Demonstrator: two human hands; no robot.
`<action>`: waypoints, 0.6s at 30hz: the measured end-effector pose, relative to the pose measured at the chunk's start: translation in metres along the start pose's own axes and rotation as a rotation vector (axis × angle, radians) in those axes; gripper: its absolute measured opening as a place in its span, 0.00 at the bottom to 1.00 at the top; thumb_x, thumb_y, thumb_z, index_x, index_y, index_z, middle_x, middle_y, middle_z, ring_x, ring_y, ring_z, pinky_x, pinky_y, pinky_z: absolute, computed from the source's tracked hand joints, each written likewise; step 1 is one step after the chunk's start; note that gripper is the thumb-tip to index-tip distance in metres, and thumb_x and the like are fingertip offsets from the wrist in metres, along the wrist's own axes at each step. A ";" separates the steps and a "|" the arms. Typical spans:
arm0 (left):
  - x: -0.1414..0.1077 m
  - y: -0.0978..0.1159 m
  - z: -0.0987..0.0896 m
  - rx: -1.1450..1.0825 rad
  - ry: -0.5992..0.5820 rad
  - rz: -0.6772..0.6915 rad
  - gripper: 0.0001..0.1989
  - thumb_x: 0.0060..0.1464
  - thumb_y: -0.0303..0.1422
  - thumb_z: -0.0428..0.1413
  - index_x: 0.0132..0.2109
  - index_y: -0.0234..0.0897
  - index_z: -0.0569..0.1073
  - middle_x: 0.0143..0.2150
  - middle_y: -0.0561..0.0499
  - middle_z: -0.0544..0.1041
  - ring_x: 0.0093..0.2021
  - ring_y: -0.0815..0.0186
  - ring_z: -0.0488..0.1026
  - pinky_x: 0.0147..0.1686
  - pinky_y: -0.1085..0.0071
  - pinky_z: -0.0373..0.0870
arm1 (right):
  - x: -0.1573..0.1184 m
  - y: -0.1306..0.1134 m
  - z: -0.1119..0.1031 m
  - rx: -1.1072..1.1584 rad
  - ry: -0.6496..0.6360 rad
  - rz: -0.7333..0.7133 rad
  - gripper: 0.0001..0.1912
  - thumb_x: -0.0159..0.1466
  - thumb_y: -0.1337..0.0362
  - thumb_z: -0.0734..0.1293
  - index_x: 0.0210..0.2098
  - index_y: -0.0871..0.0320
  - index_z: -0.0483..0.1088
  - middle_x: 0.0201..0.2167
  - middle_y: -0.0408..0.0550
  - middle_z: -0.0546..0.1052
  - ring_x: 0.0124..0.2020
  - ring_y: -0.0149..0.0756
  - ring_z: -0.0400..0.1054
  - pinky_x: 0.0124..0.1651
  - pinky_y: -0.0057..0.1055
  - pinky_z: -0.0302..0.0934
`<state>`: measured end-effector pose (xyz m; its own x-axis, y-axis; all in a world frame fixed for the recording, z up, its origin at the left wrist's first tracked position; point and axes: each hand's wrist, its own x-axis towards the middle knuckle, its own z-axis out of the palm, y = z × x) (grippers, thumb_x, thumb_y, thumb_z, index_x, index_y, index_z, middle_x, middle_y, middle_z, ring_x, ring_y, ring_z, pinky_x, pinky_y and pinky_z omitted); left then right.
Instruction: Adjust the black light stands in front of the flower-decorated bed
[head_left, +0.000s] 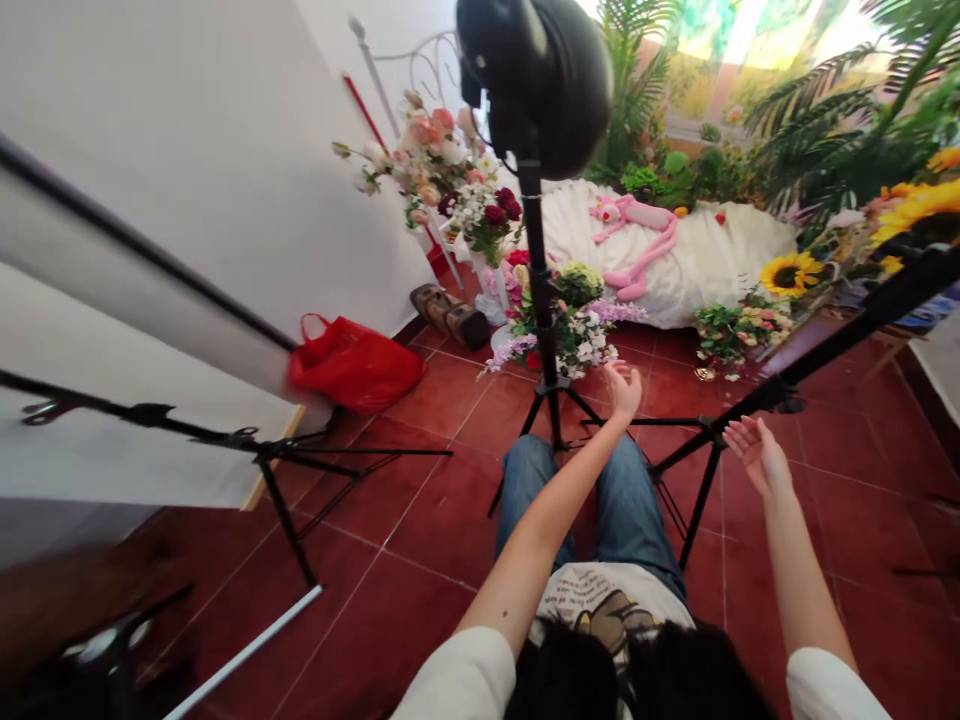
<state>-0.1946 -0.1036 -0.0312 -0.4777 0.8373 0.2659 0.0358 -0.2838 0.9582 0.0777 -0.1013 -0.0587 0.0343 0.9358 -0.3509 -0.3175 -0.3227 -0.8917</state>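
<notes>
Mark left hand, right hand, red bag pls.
Left hand (623, 391): head view, middle of the hand.
Right hand (762, 459): head view, middle of the hand.
Red bag (358, 364): head view, middle of its side, below the handles.

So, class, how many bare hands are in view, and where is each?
2: the left hand is just right of the central black stand; the right hand is below the slanting black stand. No others show.
</notes>
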 end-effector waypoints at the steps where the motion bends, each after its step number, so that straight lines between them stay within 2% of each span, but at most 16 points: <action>1: 0.000 0.002 0.019 -0.029 -0.068 -0.010 0.20 0.59 0.45 0.57 0.52 0.37 0.69 0.50 0.41 0.75 0.56 0.59 0.73 0.59 0.62 0.66 | -0.002 -0.004 -0.005 0.074 0.013 0.022 0.10 0.63 0.53 0.67 0.31 0.51 0.74 0.29 0.47 0.82 0.33 0.34 0.80 0.47 0.35 0.77; 5: 0.002 0.013 0.103 -0.151 -0.351 -0.051 0.21 0.59 0.47 0.55 0.52 0.37 0.70 0.50 0.42 0.77 0.55 0.61 0.74 0.59 0.63 0.64 | -0.014 -0.020 -0.012 0.345 -0.016 0.096 0.11 0.67 0.56 0.64 0.34 0.56 0.73 0.28 0.46 0.81 0.30 0.31 0.79 0.38 0.29 0.77; 8: 0.003 0.021 0.166 -0.240 -0.537 -0.072 0.22 0.61 0.48 0.53 0.52 0.35 0.71 0.51 0.42 0.77 0.53 0.63 0.74 0.57 0.65 0.66 | -0.023 -0.031 -0.009 0.504 -0.146 0.163 0.11 0.68 0.58 0.63 0.38 0.57 0.73 0.30 0.45 0.82 0.31 0.30 0.78 0.37 0.27 0.76; 10: 0.005 0.024 0.199 -0.267 -0.604 -0.076 0.24 0.62 0.49 0.50 0.51 0.33 0.72 0.48 0.43 0.78 0.50 0.64 0.75 0.55 0.67 0.67 | -0.026 -0.038 -0.005 0.593 -0.263 0.181 0.11 0.69 0.58 0.62 0.42 0.57 0.73 0.31 0.43 0.82 0.32 0.28 0.78 0.38 0.25 0.75; 13: 0.009 0.025 0.225 -0.253 -0.676 -0.081 0.27 0.62 0.54 0.47 0.46 0.33 0.75 0.37 0.47 0.78 0.40 0.67 0.75 0.48 0.70 0.70 | -0.025 -0.049 0.002 0.710 -0.367 0.232 0.13 0.70 0.56 0.61 0.42 0.58 0.72 0.30 0.43 0.81 0.31 0.27 0.77 0.37 0.23 0.74; 15: 0.011 0.024 0.229 -0.242 -0.711 -0.084 0.29 0.60 0.57 0.47 0.40 0.34 0.75 0.31 0.50 0.77 0.33 0.69 0.73 0.41 0.71 0.70 | -0.022 -0.055 0.005 0.797 -0.391 0.303 0.14 0.70 0.56 0.60 0.39 0.58 0.71 0.27 0.42 0.79 0.29 0.27 0.76 0.35 0.22 0.73; 18: 0.011 0.025 0.225 -0.237 -0.696 -0.080 0.30 0.57 0.59 0.47 0.34 0.35 0.73 0.27 0.52 0.74 0.29 0.71 0.70 0.36 0.73 0.69 | -0.014 -0.058 0.007 0.924 -0.419 0.384 0.14 0.71 0.55 0.60 0.35 0.58 0.68 0.25 0.42 0.77 0.25 0.25 0.72 0.30 0.19 0.71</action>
<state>-0.0015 0.0041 0.0198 0.1991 0.9399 0.2774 -0.2042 -0.2370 0.9498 0.0896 -0.0949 0.0002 -0.4905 0.8257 -0.2786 -0.8350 -0.5368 -0.1210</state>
